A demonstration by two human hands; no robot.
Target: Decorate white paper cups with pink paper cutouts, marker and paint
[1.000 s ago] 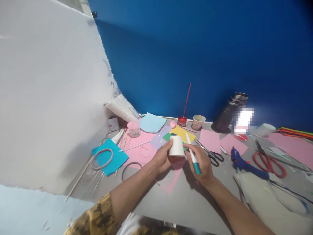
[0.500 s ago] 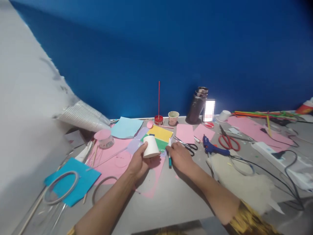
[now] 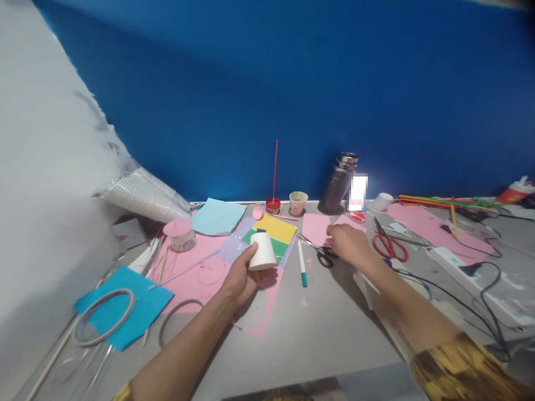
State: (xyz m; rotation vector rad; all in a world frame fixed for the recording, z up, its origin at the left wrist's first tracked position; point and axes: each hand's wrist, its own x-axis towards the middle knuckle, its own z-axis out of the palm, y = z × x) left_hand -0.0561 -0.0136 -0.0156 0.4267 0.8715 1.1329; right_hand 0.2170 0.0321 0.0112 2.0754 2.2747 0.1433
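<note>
Head: cup (image 3: 262, 252) well apart from right hand (image 3: 348, 244)

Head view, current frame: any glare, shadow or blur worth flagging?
Head view: a blown-out, pixelated white patch beside the dark flask; head view: a soft shadow on the table below the right hand; head view: fine detail slightly soft, though the white cup in the left hand reads clearly.

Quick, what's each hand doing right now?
Left hand: closed on the white cup, held narrow end up.
Right hand: fingers curled near a pink paper square; whether it grips anything cannot be told.
</note>
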